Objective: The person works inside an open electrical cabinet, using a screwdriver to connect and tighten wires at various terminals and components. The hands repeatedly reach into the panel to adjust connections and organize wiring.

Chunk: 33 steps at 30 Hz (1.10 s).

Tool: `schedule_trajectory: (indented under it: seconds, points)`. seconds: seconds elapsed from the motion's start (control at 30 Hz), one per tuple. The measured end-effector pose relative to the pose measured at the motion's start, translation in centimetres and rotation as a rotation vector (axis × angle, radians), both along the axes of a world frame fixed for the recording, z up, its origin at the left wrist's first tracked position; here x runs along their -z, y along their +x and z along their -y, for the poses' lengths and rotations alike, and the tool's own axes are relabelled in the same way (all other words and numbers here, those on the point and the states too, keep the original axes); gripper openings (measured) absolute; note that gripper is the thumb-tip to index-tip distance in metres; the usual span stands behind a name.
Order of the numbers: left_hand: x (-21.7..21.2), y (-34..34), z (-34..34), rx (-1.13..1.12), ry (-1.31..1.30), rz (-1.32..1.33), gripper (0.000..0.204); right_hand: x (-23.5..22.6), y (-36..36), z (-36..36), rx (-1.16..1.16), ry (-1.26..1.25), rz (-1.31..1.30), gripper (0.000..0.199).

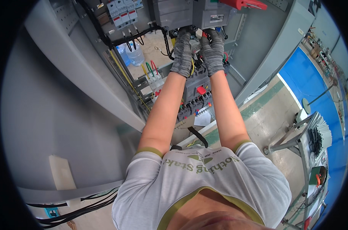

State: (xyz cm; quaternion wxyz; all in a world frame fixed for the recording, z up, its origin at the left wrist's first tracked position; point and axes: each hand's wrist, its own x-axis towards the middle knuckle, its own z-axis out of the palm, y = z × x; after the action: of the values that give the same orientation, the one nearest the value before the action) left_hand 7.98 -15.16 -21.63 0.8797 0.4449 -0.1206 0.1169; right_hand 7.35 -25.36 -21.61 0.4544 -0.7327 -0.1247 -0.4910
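Both my hands wear grey knit gloves and reach into an open electrical cabinet, up under a large grey switch unit (211,17). My left hand (182,53) is at the unit's lower edge; its fingertips are lost in shadow there. Close beside it, my right hand (213,51) has its fingers curled at the same edge. A small red and black piece shows by its thumb and fingers, too hidden to name. Between the hands are wires and metal parts, partly covered. Below my wrists sits a grey circuit breaker with a red handle (201,90).
A red lever (245,4) juts out at the top. Small grey breakers with red marks (122,14) hang at upper left, black cables below them. A clear plastic bottle (135,55) stands behind the frame. The cabinet's side panels flank me. A metal cart (296,143) stands at right.
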Motion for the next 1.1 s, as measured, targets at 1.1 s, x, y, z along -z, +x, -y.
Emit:
schedule_trajectory:
  seconds: [1.1]
  points:
    - [-0.7,-1.6,0.5,-0.013,-0.134,0.07,0.037,-2.2,0.0,-1.8,0.404,-0.314,-0.037,0.046]
